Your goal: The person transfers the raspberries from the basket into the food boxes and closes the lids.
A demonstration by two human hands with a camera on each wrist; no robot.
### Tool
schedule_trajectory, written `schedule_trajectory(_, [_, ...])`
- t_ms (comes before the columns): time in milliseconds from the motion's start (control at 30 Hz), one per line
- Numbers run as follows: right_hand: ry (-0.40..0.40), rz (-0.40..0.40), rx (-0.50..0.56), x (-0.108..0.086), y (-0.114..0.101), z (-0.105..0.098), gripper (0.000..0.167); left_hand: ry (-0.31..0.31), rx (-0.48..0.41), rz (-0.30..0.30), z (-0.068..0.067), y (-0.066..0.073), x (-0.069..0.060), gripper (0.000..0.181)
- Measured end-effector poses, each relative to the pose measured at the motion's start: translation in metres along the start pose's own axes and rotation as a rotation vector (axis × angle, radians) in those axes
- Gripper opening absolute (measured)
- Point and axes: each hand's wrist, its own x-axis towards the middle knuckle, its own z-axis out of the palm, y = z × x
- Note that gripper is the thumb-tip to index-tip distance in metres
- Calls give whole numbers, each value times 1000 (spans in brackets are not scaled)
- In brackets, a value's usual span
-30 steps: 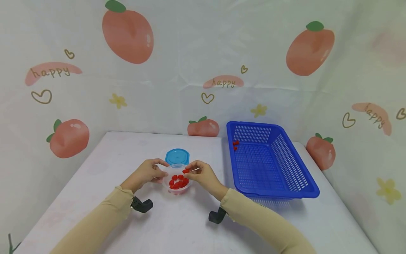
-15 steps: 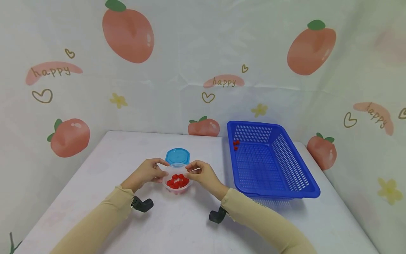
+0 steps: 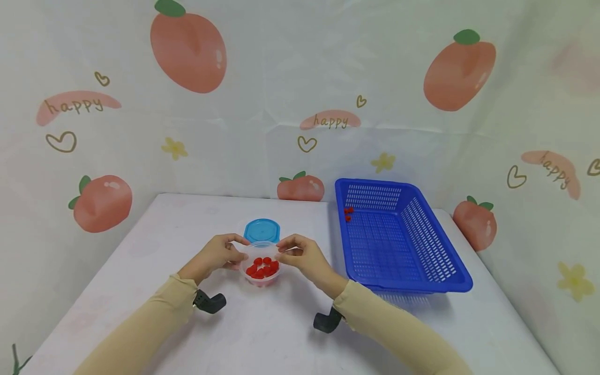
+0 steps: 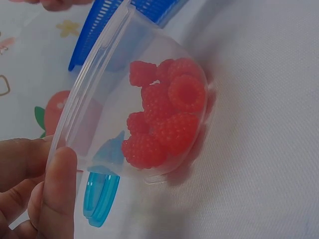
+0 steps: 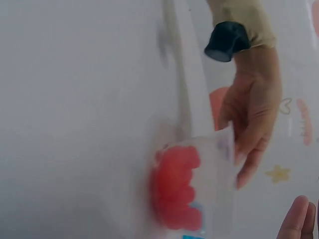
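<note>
A clear round plastic container stands upright on the white table, with several red raspberries in its bottom. My left hand pinches its left rim, the thumb showing against the wall in the left wrist view. At the right rim hovers my right hand, its fingers loosely bent with nothing visible between them. In the right wrist view only its fingertips show, apart from the container. Just behind the container lies a blue lid.
To the right stands a large blue slotted basket, with a few red raspberries in its far left corner. A printed cloth hangs behind the table.
The raspberry once pinched in my right hand has gone down into the container. That hand has since drawn slightly to the right, while my left hand keeps its place on the rim.
</note>
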Motion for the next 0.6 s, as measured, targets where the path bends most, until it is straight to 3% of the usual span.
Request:
schedule_trajectory(367, [-6,-136,108,-23,-43,-28,25,1,-15,10,0,-4,3,43])
schedule_trajectory(600, [101,-214,188,-19,-68,-71,21,-6,-22,14,-1,-5,3,43])
